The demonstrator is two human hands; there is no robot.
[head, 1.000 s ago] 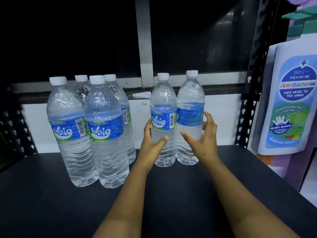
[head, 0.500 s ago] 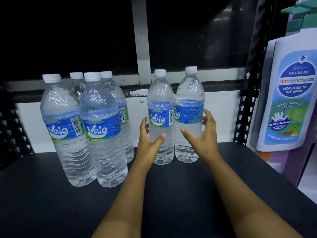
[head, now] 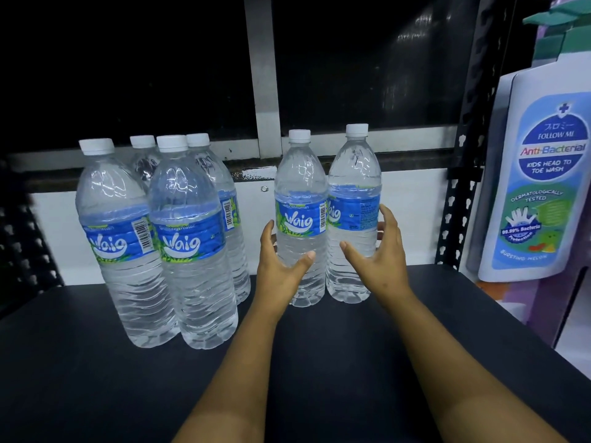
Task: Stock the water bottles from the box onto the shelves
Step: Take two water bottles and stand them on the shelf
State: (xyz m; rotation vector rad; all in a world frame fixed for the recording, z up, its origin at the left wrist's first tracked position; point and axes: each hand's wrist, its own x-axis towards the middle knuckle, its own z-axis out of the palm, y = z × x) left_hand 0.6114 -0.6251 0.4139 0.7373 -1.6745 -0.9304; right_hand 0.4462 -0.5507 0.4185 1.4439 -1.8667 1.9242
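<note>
Two clear water bottles with blue labels and white caps stand side by side on the black shelf (head: pixel 319 362). My left hand (head: pixel 281 270) curls round the lower half of the left bottle (head: pixel 300 187), thumb on its front. My right hand (head: pixel 380 260) wraps the right bottle (head: pixel 355 180), fingers at its far side and thumb in front. Both bottles stand upright with their bases on the shelf. The box is not in view.
Several more of the same bottles (head: pixel 188 219) stand grouped at the left of the shelf. A perforated black upright (head: pixel 460 187) bounds the shelf on the right, and beyond it hangs a large body-wash display (head: pixel 543 174). A white wall and dark window close the back.
Both hands stay round the pair of bottles. The two bottles have turned slightly, showing more of their front labels. The view has shifted a little.
</note>
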